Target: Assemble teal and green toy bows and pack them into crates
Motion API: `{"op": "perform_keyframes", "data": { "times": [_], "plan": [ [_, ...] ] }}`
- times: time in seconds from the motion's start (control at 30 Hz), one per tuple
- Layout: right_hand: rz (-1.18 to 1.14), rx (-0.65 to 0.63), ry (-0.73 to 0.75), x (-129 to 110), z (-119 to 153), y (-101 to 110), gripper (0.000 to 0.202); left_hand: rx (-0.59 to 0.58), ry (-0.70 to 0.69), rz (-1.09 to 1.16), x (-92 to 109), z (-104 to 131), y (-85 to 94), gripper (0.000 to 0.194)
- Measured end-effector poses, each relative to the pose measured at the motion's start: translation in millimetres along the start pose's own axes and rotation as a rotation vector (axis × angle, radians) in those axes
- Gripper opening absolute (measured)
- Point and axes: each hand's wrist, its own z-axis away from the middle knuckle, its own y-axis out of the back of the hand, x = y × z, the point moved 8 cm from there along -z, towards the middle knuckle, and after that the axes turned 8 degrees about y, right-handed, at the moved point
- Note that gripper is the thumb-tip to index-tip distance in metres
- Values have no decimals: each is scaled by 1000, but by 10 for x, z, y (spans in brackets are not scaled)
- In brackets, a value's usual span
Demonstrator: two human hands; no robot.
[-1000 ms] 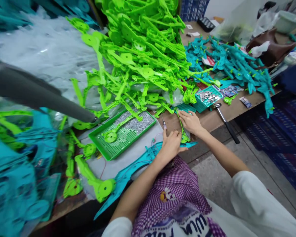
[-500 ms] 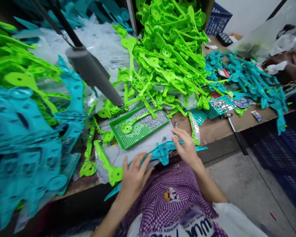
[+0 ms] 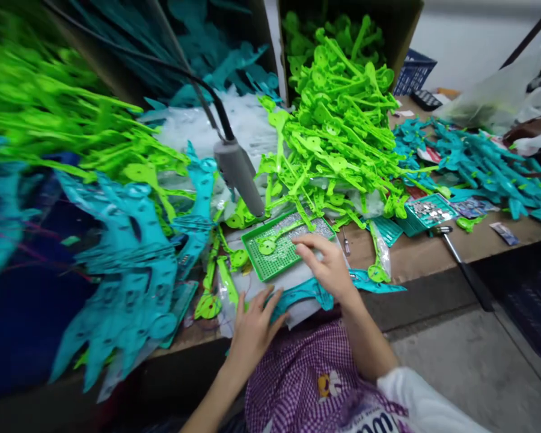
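A turquoise plastic part [image 3: 300,291], long and curved, lies across the white sheet at the table's front edge. My left hand [image 3: 255,322] rests at its left end with fingers spread. Over the right front side of a green perforated tray [image 3: 264,273] is my right hand [image 3: 329,267], its thumb and forefinger brought together in a pinch. Whatever is between those fingertips is too small to make out. Small silvery pieces [image 3: 322,227] fill the tray's right side, and a lime-green plastic arm [image 3: 275,237] lies across it.
A grey lamp-like tool [image 3: 238,177] hangs above the tray. Lime-green parts [image 3: 338,132] are heaped behind, with stacked turquoise parts [image 3: 130,282] at left. On the right are a hammer [image 3: 460,258], a box of metal discs [image 3: 428,210] and a screwdriver [image 3: 346,245].
My right hand has left the turquoise part and moved up and left to the tray, its fingers closing into a pinch. My left hand stays at the part. The view has shifted left.
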Motion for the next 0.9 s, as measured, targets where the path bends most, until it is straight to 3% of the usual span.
{"op": "perform_keyframes", "data": {
  "times": [0.1, 0.17, 0.3, 0.4, 0.67, 0.77, 0.9],
  "plan": [
    [35, -33, -119, 309, 197, 168, 19, 138, 3, 29, -64, 113, 76, 41],
    [77, -66, -82, 362, 184, 224, 18, 201, -20, 46, -65, 154, 111, 39],
    [342, -286, 81, 358, -102, 44, 18, 261, -87, 74, 18, 138, 210, 36],
    [622, -484, 84, 478, -331, -109, 17, 294, -83, 84, 23, 124, 308, 36],
    [862, -521, 127, 553, -1013, -380, 23, 347, -73, 110, -33, 266, 419, 40],
    [815, -357, 145, 528, -1086, -78, 25, 373, -91, 129, -34, 440, 437, 56],
    [652, 102, 114, 384, -842, 960, 29, 419, -23, 167, -104, 656, 412, 79]
  ]
}}
